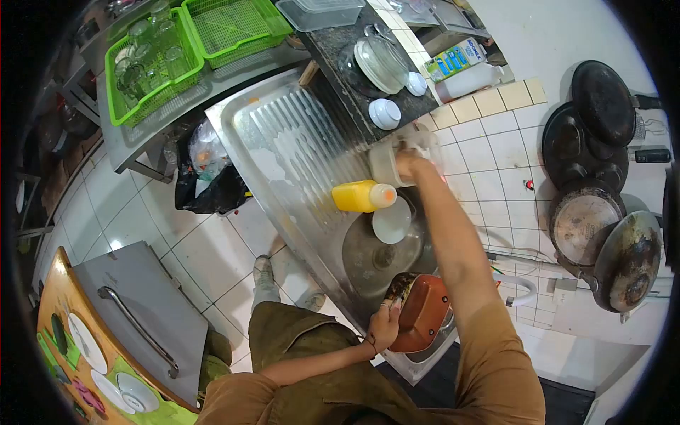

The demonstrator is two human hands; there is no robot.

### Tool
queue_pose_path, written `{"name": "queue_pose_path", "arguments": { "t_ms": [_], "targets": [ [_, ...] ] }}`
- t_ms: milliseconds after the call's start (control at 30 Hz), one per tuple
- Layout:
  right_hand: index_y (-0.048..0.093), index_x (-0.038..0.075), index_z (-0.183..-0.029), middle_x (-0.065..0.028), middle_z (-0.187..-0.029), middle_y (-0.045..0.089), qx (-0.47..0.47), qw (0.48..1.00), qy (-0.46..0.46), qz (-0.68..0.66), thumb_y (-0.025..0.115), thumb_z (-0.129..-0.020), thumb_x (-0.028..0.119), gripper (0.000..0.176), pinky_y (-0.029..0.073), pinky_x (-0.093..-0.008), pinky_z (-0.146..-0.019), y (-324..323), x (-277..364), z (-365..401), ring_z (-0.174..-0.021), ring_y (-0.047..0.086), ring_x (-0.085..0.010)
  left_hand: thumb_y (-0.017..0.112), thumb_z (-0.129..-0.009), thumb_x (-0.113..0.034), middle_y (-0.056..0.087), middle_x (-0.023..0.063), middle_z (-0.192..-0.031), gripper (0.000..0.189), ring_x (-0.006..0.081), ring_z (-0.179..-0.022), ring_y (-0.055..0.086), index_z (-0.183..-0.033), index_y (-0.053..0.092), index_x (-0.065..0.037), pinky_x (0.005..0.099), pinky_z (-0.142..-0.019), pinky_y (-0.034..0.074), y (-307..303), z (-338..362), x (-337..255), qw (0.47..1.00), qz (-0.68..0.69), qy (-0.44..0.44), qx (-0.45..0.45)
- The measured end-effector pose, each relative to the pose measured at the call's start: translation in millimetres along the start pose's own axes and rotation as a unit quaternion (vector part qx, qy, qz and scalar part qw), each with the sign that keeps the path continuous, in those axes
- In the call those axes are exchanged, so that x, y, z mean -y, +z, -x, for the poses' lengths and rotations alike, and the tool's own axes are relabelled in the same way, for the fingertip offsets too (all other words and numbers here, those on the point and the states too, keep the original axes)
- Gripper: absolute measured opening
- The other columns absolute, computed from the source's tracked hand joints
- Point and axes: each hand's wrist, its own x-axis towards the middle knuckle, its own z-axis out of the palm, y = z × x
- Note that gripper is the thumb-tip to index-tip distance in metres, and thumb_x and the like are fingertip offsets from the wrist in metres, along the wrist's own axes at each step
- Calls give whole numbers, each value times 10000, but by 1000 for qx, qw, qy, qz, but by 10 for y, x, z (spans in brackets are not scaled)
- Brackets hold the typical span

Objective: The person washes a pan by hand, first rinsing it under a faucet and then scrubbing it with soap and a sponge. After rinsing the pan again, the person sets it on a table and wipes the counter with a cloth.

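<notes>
My left hand (384,327) grips the near edge of a reddish-brown rectangular pan (425,314), which rests tilted over the right end of the steel sink (361,258). My right hand (406,163) reaches into a clear plastic container (384,164) at the back of the sink; its fingers are hidden and blurred. Beside that container, a yellow bottle (354,196) with a white and orange cap stands on the drainboard edge. A white bowl (392,221) sits in the basin, just below the bottle.
A ribbed drainboard (294,134) extends to the left. Green baskets (152,64) hold glasses at upper left. White cups (384,113) and a glass lid stand on the dark counter (336,57). Pans (586,223) hang at right, near a white faucet (523,289). A trash bag (207,173) is below.
</notes>
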Motion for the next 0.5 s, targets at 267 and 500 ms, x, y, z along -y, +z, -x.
{"name": "queue_pose_path", "arguments": {
  "t_ms": [267,500],
  "targets": [
    [320,-8,-1431,-231,-1336,514,-36,997,1,-70,461,-882,183,599,460,-468,-969,282,7,-167,-1184,540,-404,420,-1005,-272,514,200,-710,312,393,-670,532,-846,470,-9,447,-627,419,72,5,52,997,10,72,-11],
    [384,16,-1414,-226,-1397,455,-125,990,-20,60,448,-887,168,553,433,-442,-1006,284,130,58,-1255,494,-363,418,-1001,-288,577,210,-751,310,443,-773,583,-893,511,-13,477,-666,441,-3,0,-24,999,-27,30,-6]
  ]
}}
